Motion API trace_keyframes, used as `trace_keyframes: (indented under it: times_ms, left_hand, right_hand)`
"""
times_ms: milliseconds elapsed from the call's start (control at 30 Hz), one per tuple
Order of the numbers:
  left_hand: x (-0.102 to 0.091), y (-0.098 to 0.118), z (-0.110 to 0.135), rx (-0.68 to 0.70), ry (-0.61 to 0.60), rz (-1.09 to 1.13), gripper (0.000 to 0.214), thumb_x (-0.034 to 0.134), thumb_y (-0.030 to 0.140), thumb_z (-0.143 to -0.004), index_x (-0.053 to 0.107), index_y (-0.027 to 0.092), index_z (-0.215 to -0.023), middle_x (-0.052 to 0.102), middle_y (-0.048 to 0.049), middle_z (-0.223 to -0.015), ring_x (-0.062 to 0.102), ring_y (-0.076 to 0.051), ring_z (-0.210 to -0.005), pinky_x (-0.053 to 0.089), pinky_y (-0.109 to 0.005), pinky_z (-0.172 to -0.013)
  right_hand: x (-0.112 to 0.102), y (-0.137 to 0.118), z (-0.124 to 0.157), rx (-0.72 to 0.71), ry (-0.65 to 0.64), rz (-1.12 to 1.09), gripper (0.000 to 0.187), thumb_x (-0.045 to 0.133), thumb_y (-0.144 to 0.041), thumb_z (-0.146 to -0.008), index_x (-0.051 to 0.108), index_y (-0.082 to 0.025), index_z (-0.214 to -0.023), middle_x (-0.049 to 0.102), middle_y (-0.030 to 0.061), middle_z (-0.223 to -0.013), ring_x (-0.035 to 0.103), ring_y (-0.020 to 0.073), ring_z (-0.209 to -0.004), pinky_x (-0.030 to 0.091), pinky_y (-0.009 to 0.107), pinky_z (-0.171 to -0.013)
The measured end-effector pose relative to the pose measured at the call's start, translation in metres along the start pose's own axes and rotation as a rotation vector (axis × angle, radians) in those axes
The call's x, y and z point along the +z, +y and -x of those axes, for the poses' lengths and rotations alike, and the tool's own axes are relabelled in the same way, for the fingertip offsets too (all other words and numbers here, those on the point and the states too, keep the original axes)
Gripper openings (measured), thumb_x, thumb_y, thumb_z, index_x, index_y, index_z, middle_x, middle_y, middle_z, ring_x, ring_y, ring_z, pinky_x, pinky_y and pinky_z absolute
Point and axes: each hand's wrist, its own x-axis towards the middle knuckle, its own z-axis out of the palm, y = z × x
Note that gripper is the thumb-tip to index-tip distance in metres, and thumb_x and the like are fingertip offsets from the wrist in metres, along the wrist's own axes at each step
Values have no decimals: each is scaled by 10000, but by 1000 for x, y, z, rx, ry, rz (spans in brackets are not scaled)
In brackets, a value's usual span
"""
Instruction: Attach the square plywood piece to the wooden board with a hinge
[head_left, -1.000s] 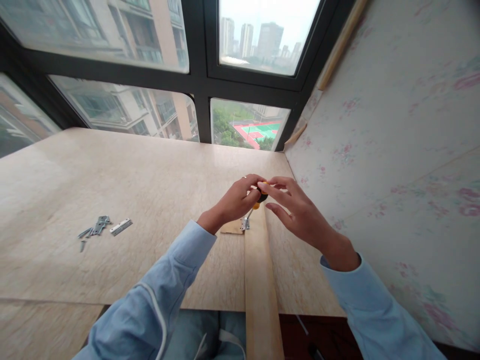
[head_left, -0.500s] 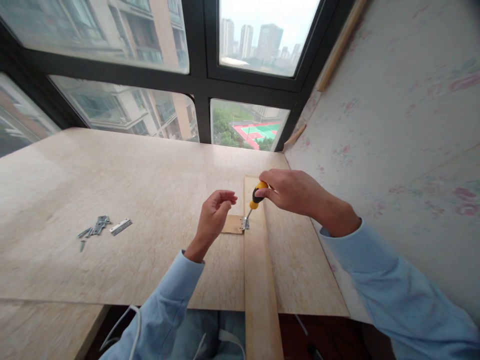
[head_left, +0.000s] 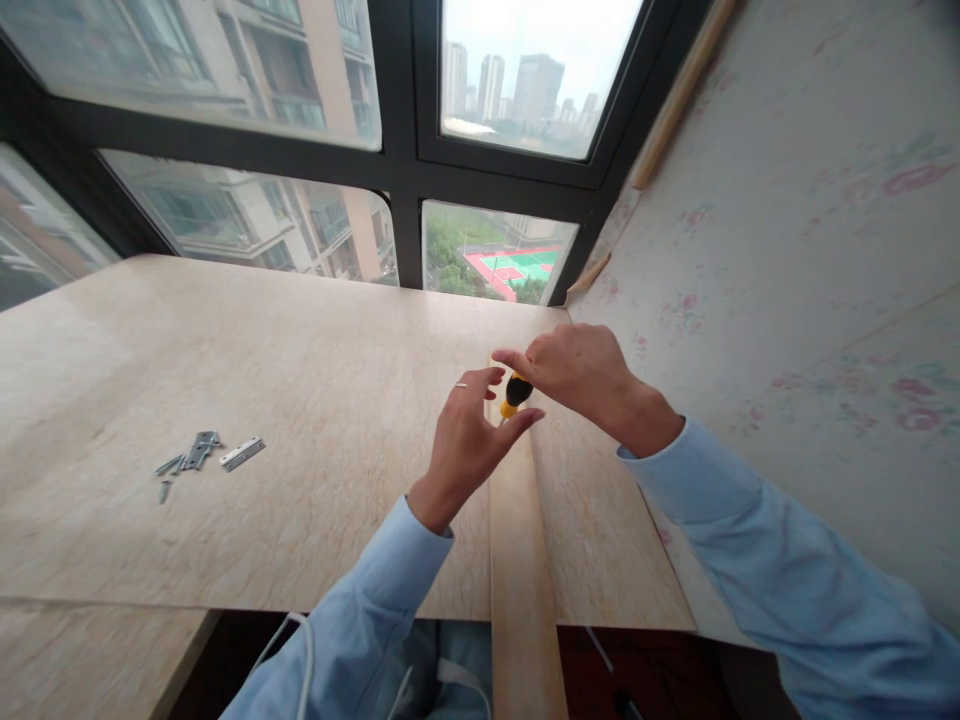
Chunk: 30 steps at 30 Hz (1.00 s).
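A yellow-and-black screwdriver stands tilted over the long wooden board. My right hand is closed on the upper end of its handle, the thumb stretched out to the left. My left hand is open beside the handle, its thumb and fingers apart on either side of the screwdriver. Whether they touch it I cannot tell. The screwdriver's tip is hidden behind my left hand, as are the metal hinge and the small wooden piece on the board's left side.
On the tabletop to the left lie several screws and metal plates, with a hinge next to them. The long board juts past the table's front edge. A floral-papered wall bounds the right side, and windows stand behind.
My left hand has moved right and up to the screwdriver, covering the hinge, and its thumb has spread. My right hand has turned on the handle, its thumb now swung out.
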Motion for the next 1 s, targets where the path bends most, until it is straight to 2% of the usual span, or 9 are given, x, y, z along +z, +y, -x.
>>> trace_keyframes:
  times_ms: [100,200,300,400,500,600,833,933,1000]
  left_hand:
    - [14,6,-20,8,-4,-111,407,847,360,-744,583,161,-981,684,-72,-967,608,-202,-793,473,-346,-689]
    - [16,10,-33,28,-62,-204,278,800,293,-790,582,167,-907,678,-55,-909,596,-199,-780,459,-347,-707]
    - [6,14,-43,105,-200,-231,152,711,243,-839,594,171,-903,678,-43,-899,595,-194,-801,465,-355,-768]
    - [-7,15,-54,194,-339,-232,129,634,176,-827,615,166,-954,679,-41,-897,591,-205,-845,469,-359,-805]
    - [-17,14,-62,254,-421,-233,286,582,139,-787,626,159,-1069,686,-50,-935,579,-216,-880,473,-370,-825]
    - [-21,11,-66,269,-469,-176,295,538,141,-783,653,177,-1053,675,-39,-886,571,-209,-857,476,-357,-794]
    - [-10,3,-60,218,-514,111,356,392,83,-790,690,172,-963,718,-51,-980,649,-183,-934,500,-342,-878]
    - [-4,0,-60,151,-522,255,374,378,89,-775,696,163,-957,724,-59,-1021,657,-182,-985,501,-334,-910]
    - [-1,-1,-61,132,-510,327,368,380,92,-757,696,150,-939,720,-66,-1033,648,-179,-1003,495,-320,-909]
  right_hand:
    - [4,3,1,39,-5,-38,705,280,-591,-1028,770,-124,-830,709,174,-783,672,284,-737,317,305,-560]
    - [13,12,7,109,40,-147,757,245,-631,-1019,725,-132,-713,665,135,-695,617,230,-658,236,301,-532]
    - [22,23,21,210,127,-369,814,174,-707,-989,536,-153,-515,505,66,-523,445,141,-505,177,307,-516]
    - [32,31,37,241,208,-621,783,189,-788,-937,318,-180,-461,341,15,-449,301,99,-447,155,307,-504]
    - [42,34,50,243,201,-781,786,242,-820,-907,336,-180,-461,357,10,-443,332,96,-440,173,299,-503]
    - [51,33,58,236,164,-856,784,280,-810,-908,429,-174,-473,422,17,-448,385,105,-443,204,291,-500]
    - [62,30,69,182,179,-944,659,389,-670,-970,538,-167,-571,491,-2,-480,445,102,-462,295,269,-502]
    - [62,28,70,107,314,-956,409,529,-526,-973,644,-159,-835,540,-16,-589,475,107,-523,348,257,-518]
    - [61,27,69,-22,414,-949,273,597,-397,-962,642,-161,-1091,628,19,-787,560,127,-655,427,255,-573]
